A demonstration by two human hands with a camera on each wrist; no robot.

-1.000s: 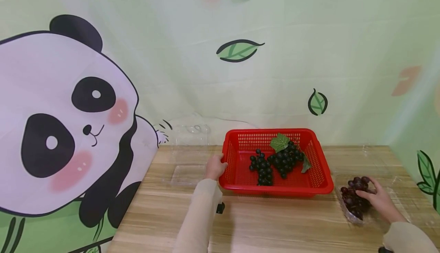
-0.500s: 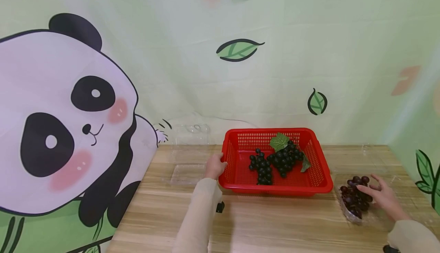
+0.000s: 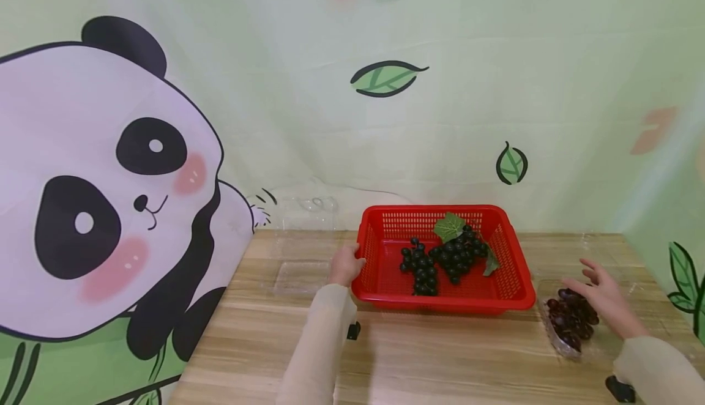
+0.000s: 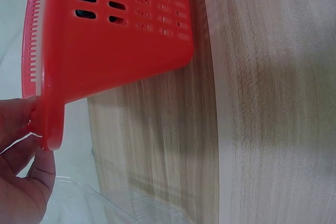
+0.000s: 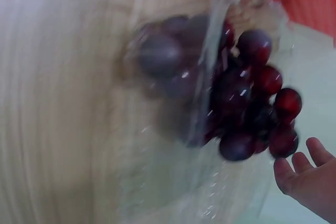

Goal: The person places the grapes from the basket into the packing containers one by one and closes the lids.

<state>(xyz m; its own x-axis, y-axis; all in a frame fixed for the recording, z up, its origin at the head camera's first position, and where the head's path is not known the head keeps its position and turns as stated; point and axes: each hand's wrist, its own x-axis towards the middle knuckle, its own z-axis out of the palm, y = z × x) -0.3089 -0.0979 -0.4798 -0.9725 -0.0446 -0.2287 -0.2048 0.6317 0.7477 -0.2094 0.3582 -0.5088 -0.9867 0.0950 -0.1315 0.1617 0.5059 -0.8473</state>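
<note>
My left hand (image 3: 345, 265) pinches the left rim of a red plastic basket (image 3: 440, 303). In the left wrist view, thumb and fingers close on the basket's corner lip. Two bunches of black grapes (image 3: 424, 273) lie in the basket, with green leaves (image 3: 448, 226) on the right one. To the basket's right, a bunch of dark red grapes (image 3: 573, 322) sits in a clear plastic clamshell box (image 3: 555, 345). My right hand (image 3: 604, 298) is over the far side of this bunch, fingers spread. In the right wrist view its fingertips are right beside the grapes (image 5: 252, 103), holding nothing.
Another clear clamshell box (image 3: 303, 276) stands with its lid up to the left of the basket. The wooden table (image 3: 440, 356) ends at a pale green backdrop (image 3: 451, 117) printed with a panda and leaves.
My right hand has loosened from the red grapes and shifted slightly up and away, its fingers spreading. The left hand still holds the basket rim in the same place.
</note>
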